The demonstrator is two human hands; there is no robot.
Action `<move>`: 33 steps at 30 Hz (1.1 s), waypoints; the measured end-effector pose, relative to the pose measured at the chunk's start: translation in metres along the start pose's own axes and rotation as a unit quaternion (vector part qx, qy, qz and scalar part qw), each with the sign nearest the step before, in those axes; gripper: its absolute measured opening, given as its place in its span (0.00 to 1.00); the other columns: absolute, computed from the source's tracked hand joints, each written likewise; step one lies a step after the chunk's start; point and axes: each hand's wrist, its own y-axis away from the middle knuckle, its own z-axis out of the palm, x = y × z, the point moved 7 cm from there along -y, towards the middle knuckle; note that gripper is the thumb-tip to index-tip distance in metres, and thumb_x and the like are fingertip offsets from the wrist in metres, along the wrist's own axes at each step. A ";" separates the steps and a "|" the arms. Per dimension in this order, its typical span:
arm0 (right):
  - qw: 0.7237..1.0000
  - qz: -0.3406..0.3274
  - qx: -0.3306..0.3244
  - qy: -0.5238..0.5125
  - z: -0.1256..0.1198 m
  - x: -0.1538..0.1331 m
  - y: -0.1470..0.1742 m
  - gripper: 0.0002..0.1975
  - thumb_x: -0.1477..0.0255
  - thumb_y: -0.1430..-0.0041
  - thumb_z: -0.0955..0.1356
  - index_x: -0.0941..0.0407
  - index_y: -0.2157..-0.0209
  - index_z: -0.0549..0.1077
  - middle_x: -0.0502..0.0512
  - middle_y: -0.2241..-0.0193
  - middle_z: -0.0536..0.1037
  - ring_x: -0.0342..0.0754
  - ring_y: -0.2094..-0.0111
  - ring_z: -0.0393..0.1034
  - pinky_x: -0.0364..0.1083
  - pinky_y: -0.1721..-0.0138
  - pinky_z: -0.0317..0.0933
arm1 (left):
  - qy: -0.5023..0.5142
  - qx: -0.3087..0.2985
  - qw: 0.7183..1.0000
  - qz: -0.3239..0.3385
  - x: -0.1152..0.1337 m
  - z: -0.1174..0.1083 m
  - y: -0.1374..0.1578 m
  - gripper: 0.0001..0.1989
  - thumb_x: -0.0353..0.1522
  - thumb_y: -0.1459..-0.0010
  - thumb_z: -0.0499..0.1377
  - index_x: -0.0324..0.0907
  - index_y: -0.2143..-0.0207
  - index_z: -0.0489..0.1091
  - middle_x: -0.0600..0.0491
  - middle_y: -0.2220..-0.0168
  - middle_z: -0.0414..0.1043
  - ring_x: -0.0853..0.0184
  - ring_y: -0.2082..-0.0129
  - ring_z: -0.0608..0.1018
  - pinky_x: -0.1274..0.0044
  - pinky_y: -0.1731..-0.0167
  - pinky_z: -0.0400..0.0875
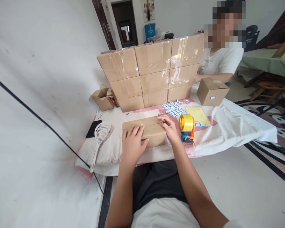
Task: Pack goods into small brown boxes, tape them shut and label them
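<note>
A brown cardboard box point(154, 139) lies in front of me at the table's near edge, its top flaps folded down so they meet along a seam. On the left part of its top rests my left hand point(134, 141), fingers stretched out and slightly spread. My right hand point(168, 126) touches the right end of the box, its fingers bent loosely over the top edge and apart. Just right of that hand stands an orange and blue tape dispenser point(191, 137) with a yellow roll of tape point(187, 122).
Stacked taped boxes point(154, 74) form a wall at the back. A white skimmer point(101, 134) and an open carton point(103, 99) are left. Sticker sheets point(173, 109) and a closed box point(212, 91) are right. Behind sits a person point(228, 60). A black cable point(38, 112) crosses the left.
</note>
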 end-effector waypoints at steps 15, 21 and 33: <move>0.998 0.036 0.047 -0.022 -0.002 0.000 0.006 0.12 0.70 0.50 0.71 0.50 0.62 0.81 0.55 0.55 0.78 0.58 0.45 0.69 0.53 0.42 0.60 | -0.025 0.005 1.000 -0.002 0.008 0.001 0.008 0.29 0.34 0.34 0.57 0.48 0.32 0.61 0.52 0.29 0.61 0.50 0.30 0.62 0.53 0.32 0.56; 0.999 0.008 0.042 0.001 0.000 -0.004 0.007 0.11 0.72 0.47 0.67 0.50 0.64 0.82 0.55 0.53 0.77 0.57 0.43 0.68 0.54 0.36 0.54 | -0.001 0.023 0.999 0.022 0.005 0.007 0.011 0.28 0.34 0.34 0.56 0.49 0.32 0.62 0.54 0.30 0.61 0.53 0.29 0.60 0.53 0.32 0.55; 0.998 0.004 0.055 -0.010 0.003 -0.002 0.011 0.10 0.71 0.44 0.67 0.50 0.66 0.82 0.55 0.51 0.77 0.58 0.42 0.67 0.56 0.35 0.54 | 0.012 0.043 0.999 0.024 0.004 0.011 0.012 0.27 0.36 0.35 0.54 0.48 0.34 0.65 0.53 0.31 0.63 0.52 0.30 0.62 0.55 0.33 0.53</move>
